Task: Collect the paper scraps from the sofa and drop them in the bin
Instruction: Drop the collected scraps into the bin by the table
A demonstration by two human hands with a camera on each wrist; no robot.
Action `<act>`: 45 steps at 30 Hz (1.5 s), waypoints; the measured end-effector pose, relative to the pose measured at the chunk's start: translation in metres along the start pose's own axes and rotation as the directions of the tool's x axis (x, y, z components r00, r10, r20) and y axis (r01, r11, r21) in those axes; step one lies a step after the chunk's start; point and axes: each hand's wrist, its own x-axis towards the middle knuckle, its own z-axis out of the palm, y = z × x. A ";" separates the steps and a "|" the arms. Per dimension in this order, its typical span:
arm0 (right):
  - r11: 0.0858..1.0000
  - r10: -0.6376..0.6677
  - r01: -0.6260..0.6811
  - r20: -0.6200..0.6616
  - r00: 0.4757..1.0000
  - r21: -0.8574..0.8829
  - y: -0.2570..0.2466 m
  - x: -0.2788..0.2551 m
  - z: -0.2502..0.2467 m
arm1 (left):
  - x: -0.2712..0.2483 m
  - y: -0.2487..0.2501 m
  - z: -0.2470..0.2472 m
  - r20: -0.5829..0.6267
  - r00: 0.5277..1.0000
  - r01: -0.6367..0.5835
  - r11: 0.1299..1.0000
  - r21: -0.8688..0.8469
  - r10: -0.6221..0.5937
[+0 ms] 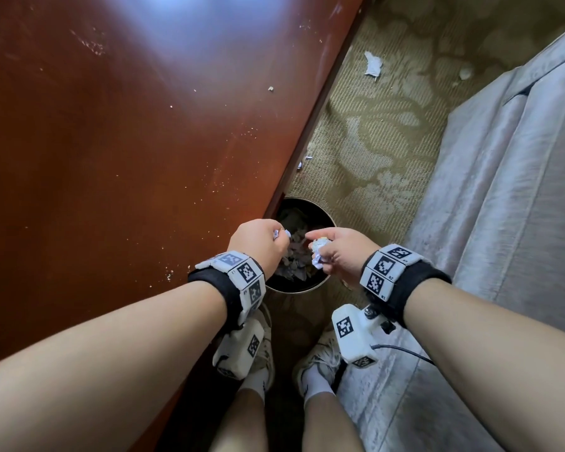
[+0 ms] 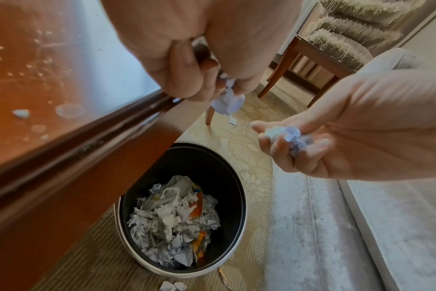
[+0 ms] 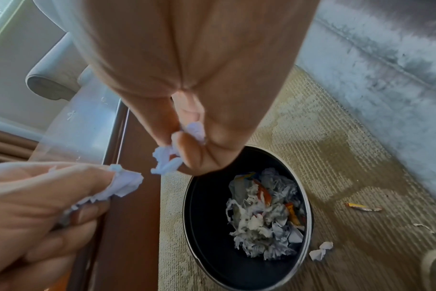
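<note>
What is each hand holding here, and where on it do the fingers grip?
Left hand pinches a crumpled paper scrap by its top; the rest hangs below the fingers. Right hand holds another crumpled scrap, fingers curled around it, above the bin.

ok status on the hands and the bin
Left hand and right hand each grip paper scraps above the bin. Bin part full. Nothing blocking.

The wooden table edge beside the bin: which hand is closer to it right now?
Left. The left hand, gripping a paper scrap, hangs right beside the table edge over the bin. The right hand holds its scrap nearer the sofa.
</note>
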 end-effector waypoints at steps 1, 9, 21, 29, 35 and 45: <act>1.000 -0.016 0.016 0.005 1.000 -0.002 0.000 0.001 -0.001 | 0.001 0.000 -0.001 0.000 1.000 -0.001 1.000 -0.004 0.001; 0.994 -0.093 0.093 0.015 0.996 -0.061 0.000 0.002 -0.004 | 0.004 0.003 -0.003 -0.015 1.000 -0.018 1.000 -0.017 0.018; 0.975 -0.179 0.184 0.049 0.983 -0.125 0.005 0.003 -0.008 | 0.003 0.000 -0.001 -0.009 0.999 -0.039 0.999 -0.023 0.039; 0.928 -0.232 0.225 0.013 0.973 -0.298 0.013 0.005 -0.005 | -0.001 -0.002 0.004 -0.007 0.999 -0.043 0.998 -0.037 0.043; 0.953 -0.167 0.155 -0.026 0.986 -0.260 0.011 0.006 -0.003 | -0.002 -0.004 0.002 -0.006 0.999 -0.043 0.998 -0.035 0.043; 0.916 -0.313 0.215 -0.267 0.912 -0.338 0.011 0.009 -0.004 | -0.003 -0.002 0.001 0.004 0.998 -0.068 0.997 -0.047 0.068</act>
